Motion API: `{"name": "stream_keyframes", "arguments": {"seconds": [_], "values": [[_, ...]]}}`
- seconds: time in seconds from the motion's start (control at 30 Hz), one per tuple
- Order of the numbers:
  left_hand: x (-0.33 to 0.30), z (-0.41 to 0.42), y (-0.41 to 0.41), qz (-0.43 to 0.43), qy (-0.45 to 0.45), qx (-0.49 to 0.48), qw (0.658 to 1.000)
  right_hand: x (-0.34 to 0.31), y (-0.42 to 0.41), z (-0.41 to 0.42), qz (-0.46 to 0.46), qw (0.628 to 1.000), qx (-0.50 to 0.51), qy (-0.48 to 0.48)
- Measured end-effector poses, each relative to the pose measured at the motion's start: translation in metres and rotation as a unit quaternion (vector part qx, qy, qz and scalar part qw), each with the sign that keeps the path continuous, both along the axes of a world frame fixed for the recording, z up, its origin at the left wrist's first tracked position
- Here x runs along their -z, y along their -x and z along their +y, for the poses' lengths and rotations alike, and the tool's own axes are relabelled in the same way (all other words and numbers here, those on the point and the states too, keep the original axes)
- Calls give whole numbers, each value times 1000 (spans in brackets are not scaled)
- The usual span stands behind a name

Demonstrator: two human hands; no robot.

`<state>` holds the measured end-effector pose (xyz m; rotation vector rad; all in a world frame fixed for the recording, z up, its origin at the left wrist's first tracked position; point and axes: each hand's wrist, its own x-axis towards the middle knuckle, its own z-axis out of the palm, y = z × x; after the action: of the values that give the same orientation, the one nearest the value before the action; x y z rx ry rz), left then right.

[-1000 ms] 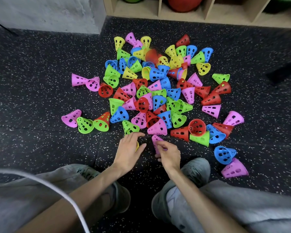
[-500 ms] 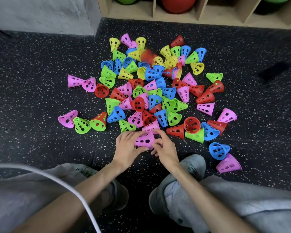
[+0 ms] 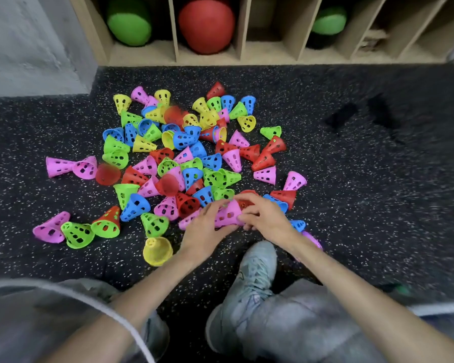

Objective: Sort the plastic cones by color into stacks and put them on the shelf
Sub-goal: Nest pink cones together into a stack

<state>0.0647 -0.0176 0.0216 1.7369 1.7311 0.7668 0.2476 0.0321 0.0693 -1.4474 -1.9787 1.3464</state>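
A pile of several perforated plastic cones (image 3: 186, 155) in pink, green, yellow, blue and red lies scattered on the dark speckled floor. At its near edge both hands hold one pink cone (image 3: 227, 213) lying on its side. My left hand (image 3: 203, 229) grips its wide end, my right hand (image 3: 265, 214) grips its narrow end. Another pink cone (image 3: 188, 221) pokes out under my left hand. A yellow cone (image 3: 157, 251) lies alone just left of my left wrist. The wooden shelf (image 3: 247, 52) stands behind the pile.
Shelf compartments hold a green ball (image 3: 129, 20), a red ball (image 3: 206, 23) and another green ball (image 3: 329, 20). A grey wall (image 3: 32, 43) stands at far left. My grey shoe (image 3: 249, 281) and knees sit close below the hands. Stray cones (image 3: 76, 233) lie to the left.
Both hands have come together on a pink cone and lifted it on its side at the pile's near edge. The yellow cone once under my left hand lies uncovered.
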Motion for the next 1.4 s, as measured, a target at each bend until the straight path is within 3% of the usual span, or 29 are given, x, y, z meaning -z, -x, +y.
{"name": "stream_keyframes", "arguments": {"seconds": [0.13,0.3,0.47,0.73,0.93,1.1,1.27,1.4], "values": [[2,6,-22,-12,13,19,1000,-16,-44,20,-99,992,-62,-56],[12,3,-28,-51,31,2,998,8,-115,26,-125,989,61,-45],[25,-1,-35,-54,46,4,997,55,-163,26,-244,966,74,-44],[30,4,-43,-42,80,22,996,64,-168,18,-204,970,110,73],[35,4,-39,-48,105,17,993,63,-153,18,-197,965,151,86],[43,2,-31,-42,114,9,993,72,-149,19,-211,963,119,118],[49,1,-31,-65,115,-17,991,57,-141,39,-209,966,133,71],[51,2,-31,-79,104,-49,990,33,-119,59,-119,979,167,-15]]}}
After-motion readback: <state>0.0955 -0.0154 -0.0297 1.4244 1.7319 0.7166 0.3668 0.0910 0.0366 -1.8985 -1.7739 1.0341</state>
